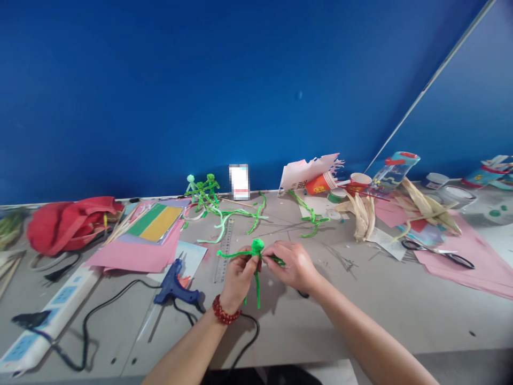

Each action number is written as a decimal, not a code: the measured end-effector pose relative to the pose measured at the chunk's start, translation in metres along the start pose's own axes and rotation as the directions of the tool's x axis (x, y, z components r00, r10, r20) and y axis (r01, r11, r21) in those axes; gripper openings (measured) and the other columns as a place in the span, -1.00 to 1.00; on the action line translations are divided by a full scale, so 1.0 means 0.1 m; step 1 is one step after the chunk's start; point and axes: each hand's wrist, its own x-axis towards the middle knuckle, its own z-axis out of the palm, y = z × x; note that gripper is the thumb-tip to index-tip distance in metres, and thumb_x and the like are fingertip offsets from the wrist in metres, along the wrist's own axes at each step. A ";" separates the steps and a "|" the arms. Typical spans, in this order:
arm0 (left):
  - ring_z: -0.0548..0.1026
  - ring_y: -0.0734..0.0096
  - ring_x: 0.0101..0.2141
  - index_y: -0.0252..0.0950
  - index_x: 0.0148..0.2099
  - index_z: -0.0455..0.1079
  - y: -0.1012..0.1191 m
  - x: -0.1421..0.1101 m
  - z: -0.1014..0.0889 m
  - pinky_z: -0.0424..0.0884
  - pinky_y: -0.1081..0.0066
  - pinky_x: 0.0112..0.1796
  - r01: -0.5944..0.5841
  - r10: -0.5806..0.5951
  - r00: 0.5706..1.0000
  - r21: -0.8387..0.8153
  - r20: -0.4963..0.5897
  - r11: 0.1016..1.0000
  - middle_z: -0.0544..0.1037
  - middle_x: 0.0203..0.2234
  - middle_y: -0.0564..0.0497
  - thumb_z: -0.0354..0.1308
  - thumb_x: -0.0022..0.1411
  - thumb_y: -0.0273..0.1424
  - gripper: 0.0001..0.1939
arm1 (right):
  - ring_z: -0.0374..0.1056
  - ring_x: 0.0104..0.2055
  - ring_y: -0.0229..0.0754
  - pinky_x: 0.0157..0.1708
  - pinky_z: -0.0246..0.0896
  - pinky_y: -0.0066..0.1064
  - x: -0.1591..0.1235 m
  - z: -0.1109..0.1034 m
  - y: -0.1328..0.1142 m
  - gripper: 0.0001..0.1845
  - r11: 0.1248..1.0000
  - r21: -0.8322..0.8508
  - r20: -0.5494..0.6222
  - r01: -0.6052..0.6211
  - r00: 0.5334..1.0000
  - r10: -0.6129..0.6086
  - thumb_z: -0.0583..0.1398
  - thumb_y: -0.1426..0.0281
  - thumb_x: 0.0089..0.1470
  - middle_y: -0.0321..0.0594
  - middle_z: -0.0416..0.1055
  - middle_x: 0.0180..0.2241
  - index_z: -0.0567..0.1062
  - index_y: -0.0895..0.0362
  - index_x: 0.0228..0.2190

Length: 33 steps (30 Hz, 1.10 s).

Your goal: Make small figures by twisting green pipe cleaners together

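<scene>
Reference item: the ruler [220, 274] on the table [360, 321]. All positions below are taken from it.

Workpiece: the green figure [257, 247], bent from fuzzy stems, is in my hands just right of the ruler. Its round head is uppermost. One arm extends leftward across the ruler in this view; the legs point down toward me.

Left hand [239, 277]: my fingers are closed, thumb pressed in, gripping the figure below its head. A bead bracelet [226, 312] encircles this wrist.

Right hand [295, 263]: my thumb and forefinger are pinched together on the figure's right side. A green end shows beneath the fingers.

Left of the ruler: the blue glue gun [173, 287] lies near; the pink sheets [134, 255] lie beyond it, and the power strip [72, 294] and red bag [68, 227] are farther out.

Beyond the ruler: several joined stem figures [206, 187] stand near the blue wall [240, 96].

Right of the ruler: a second stem figure [313, 216] lies past a twisted green strand [256, 214]. Well apart on this side are the dried husks [364, 216] and, farthest, the scissors [441, 250].
</scene>
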 end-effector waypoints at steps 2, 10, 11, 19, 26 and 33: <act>0.30 0.46 -0.55 -0.28 -0.49 0.33 0.02 0.00 0.01 0.24 0.45 -0.46 0.001 -0.001 1.000 0.000 0.002 1.000 0.36 -0.63 0.10 0.21 0.14 -0.26 -0.74 | 0.46 -0.41 -0.19 -0.40 0.26 -0.46 0.01 -0.02 0.00 -0.86 1.000 -0.011 0.032 -0.014 0.999 0.015 0.13 0.43 0.21 -0.23 0.55 -0.45 0.46 0.08 -0.39; 0.31 0.47 -0.57 -0.28 -0.49 0.35 0.04 -0.03 0.00 0.22 0.44 -0.49 -0.034 0.033 0.999 0.032 0.032 0.999 0.39 -0.64 0.09 0.21 0.14 -0.32 -0.79 | 0.39 -0.49 -0.29 -0.47 0.27 -0.50 0.03 -0.05 -0.02 -0.83 0.751 0.474 0.292 -0.460 0.887 0.359 0.19 0.35 0.16 -0.31 0.49 -0.53 0.41 0.12 -0.45; 0.31 0.47 -0.58 -0.28 -0.51 0.35 0.05 -0.03 0.00 0.22 0.44 -0.49 -0.034 0.033 0.999 0.031 0.026 0.999 0.39 -0.65 0.09 0.22 0.13 -0.33 -0.78 | 0.38 -0.52 -0.29 -0.49 0.27 -0.51 0.03 -0.03 0.00 -0.80 0.649 0.554 0.353 -0.521 0.853 0.384 0.20 0.30 0.16 -0.31 0.47 -0.54 0.40 0.13 -0.45; 0.30 0.47 -0.57 -0.28 -0.51 0.32 -0.04 -0.02 0.00 0.22 0.43 -0.48 0.018 -0.016 1.000 -0.130 0.011 0.991 0.37 -0.66 0.09 0.22 0.17 -0.27 -0.73 | 0.41 -0.48 -0.25 -0.48 0.34 -0.44 -0.01 0.08 0.05 -0.75 0.613 0.610 0.182 -0.501 0.842 0.507 0.31 0.25 0.04 -0.26 0.49 -0.47 0.38 0.12 -0.39; 0.26 0.51 -0.58 -0.29 -0.47 0.30 -0.12 0.01 -0.01 0.18 0.45 -0.48 0.108 -0.106 0.994 -0.282 0.023 0.953 0.35 -0.67 0.13 0.22 0.17 -0.24 -0.72 | 0.49 -0.24 -0.22 -0.27 0.37 -0.46 -0.01 0.03 0.00 -0.84 0.995 0.099 -0.069 0.010 0.998 -0.003 0.11 0.53 0.19 -0.19 0.56 -0.30 0.46 0.07 -0.27; 0.25 0.52 -0.57 -0.30 -0.47 0.30 -0.17 -0.01 -0.03 0.16 0.45 -0.48 0.088 -0.080 0.996 -0.229 0.043 0.970 0.35 -0.66 0.12 0.19 0.20 -0.23 -0.71 | 0.40 -0.24 -0.14 -0.24 0.31 -0.32 -0.01 0.01 -0.05 -0.84 0.960 -0.236 -0.162 0.152 0.968 -0.193 0.15 0.56 0.13 -0.14 0.51 -0.29 0.49 0.10 -0.35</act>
